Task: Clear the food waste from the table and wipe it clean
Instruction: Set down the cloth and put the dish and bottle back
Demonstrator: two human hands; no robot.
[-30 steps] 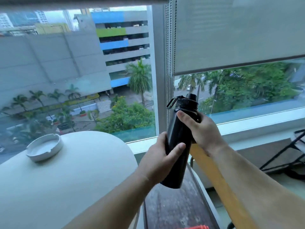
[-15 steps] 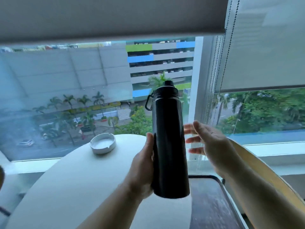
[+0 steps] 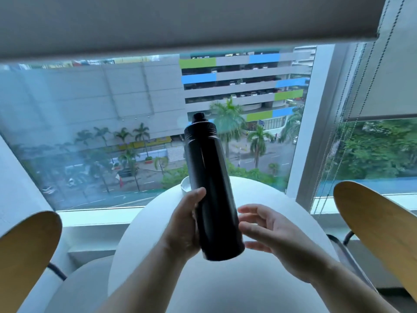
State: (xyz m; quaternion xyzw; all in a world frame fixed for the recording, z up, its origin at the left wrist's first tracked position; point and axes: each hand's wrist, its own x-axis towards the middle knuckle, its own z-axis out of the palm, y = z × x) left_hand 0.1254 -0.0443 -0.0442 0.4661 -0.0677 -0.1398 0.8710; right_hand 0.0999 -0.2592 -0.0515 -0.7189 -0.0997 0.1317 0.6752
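One black bottle point(image 3: 209, 188), tilted slightly, held above the round white table point(image 3: 144, 231) near its middle. Smooth dark body, ribbed cap, small spout on top. Left hand point(image 3: 185, 224) wrapped round the lower half, thumb against the front. Right hand point(image 3: 277, 240) just beside, fingers spread, loose, gripping nothing. White dish point(image 3: 185, 185) half hidden behind.

A curved yellow wooden chair back point(image 3: 27, 256) stands at the left, another chair back point(image 3: 379, 227) at the right; a grey roller blind point(image 3: 180, 23) partly covers the large window point(image 3: 112, 132), with beaded cords point(image 3: 338, 132) hanging beside its white frame point(image 3: 316, 123)
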